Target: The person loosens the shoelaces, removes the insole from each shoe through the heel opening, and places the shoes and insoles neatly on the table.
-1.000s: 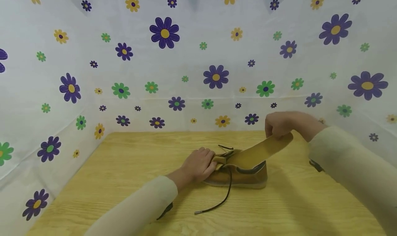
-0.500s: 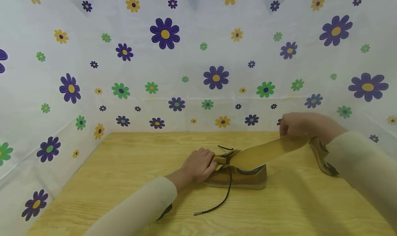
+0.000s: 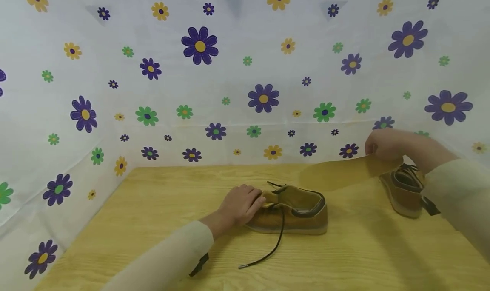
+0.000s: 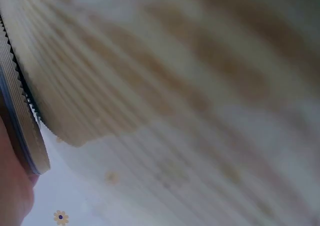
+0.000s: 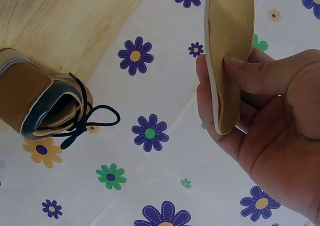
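A brown shoe (image 3: 306, 219) stands on the wooden table with its toe to the left, its collar open and its black lace loose. My left hand (image 3: 240, 205) grips its front part near the tongue. Up and to the right, my right hand (image 3: 388, 145) holds a tan insole (image 3: 337, 174) by one end, fully out of the shoe. In the right wrist view the thumb lies on the insole's (image 5: 232, 31) woven face, with fingers behind its pale edge. Blurred pale and brown surfaces fill most of the left wrist view.
A second brown shoe (image 3: 400, 195) stands at the table's right, partly behind the right forearm; its lace (image 5: 100, 118) is tied in a bow. A white flowered cloth (image 3: 229, 69) hangs behind and beside the table (image 3: 153, 240). The loose lace (image 3: 264, 260) trails toward the front.
My right hand has moved right, drawing the insole out of the shoe's opening and clear of it. The second shoe has come into view. The left hand has stayed on the shoe.
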`<action>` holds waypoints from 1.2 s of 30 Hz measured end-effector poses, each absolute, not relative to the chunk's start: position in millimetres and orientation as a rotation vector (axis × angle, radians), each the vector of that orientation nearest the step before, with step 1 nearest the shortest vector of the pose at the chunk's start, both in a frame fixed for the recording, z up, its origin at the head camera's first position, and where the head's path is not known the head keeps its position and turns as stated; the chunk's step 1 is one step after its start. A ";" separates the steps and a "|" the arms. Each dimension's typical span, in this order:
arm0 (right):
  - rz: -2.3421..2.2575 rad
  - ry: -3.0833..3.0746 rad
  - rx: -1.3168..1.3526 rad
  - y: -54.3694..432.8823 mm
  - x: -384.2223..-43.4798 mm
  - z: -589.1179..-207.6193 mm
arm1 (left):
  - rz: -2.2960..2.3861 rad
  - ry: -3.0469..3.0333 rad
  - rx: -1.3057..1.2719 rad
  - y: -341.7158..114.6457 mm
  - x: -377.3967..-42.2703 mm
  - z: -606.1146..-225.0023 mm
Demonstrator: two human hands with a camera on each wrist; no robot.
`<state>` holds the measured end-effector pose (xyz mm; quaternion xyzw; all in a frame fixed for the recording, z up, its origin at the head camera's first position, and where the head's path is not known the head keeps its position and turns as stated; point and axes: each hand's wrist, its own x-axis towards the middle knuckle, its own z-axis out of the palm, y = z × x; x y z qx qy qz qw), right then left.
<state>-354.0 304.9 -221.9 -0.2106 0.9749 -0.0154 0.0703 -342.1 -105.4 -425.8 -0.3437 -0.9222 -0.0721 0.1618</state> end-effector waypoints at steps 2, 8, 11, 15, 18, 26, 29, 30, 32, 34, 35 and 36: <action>-0.059 2.963 -0.636 302.5 -354.6 -219.8 | -0.158 -2.557 -0.986 -111.5 -342.4 -422.5; -0.120 3.029 -0.698 288.3 -356.6 -221.1 | -0.040 -2.358 -1.007 -122.0 -345.2 -404.5; -0.159 3.060 -0.713 281.3 -358.3 -227.3 | -0.019 -2.305 -0.997 -122.6 -346.2 -392.8; -0.255 3.073 -0.698 272.0 -359.2 -236.4 | 0.018 -2.277 -0.972 -124.0 -347.0 -381.0; -0.312 3.062 -0.697 263.0 -359.6 -242.0 | 0.059 -2.290 -0.956 -126.1 -347.5 -377.6; -0.420 2.999 -0.710 226.8 -366.2 -257.8 | 0.153 -2.297 -0.979 -127.7 -343.4 -385.5; -0.442 2.978 -0.712 208.8 -369.8 -265.7 | 0.141 -2.291 -1.021 -124.4 -338.7 -394.3; -0.445 2.975 -0.717 202.7 -370.8 -268.6 | 0.133 -2.295 -1.032 -122.8 -337.2 -397.2; -0.455 2.970 -0.734 191.1 -372.8 -274.2 | 0.115 -2.306 -1.044 -119.9 -334.1 -401.6; -0.461 2.970 -0.747 179.5 -374.6 -279.5 | 0.096 -2.320 -1.051 -117.3 -331.9 -404.2; -0.464 2.972 -0.751 173.9 -375.9 -281.9 | 0.088 -2.320 -1.056 -116.4 -331.5 -405.3; -0.470 2.972 -0.754 168.3 -376.8 -283.8 | 0.081 -2.321 -1.061 -115.8 -331.4 -406.2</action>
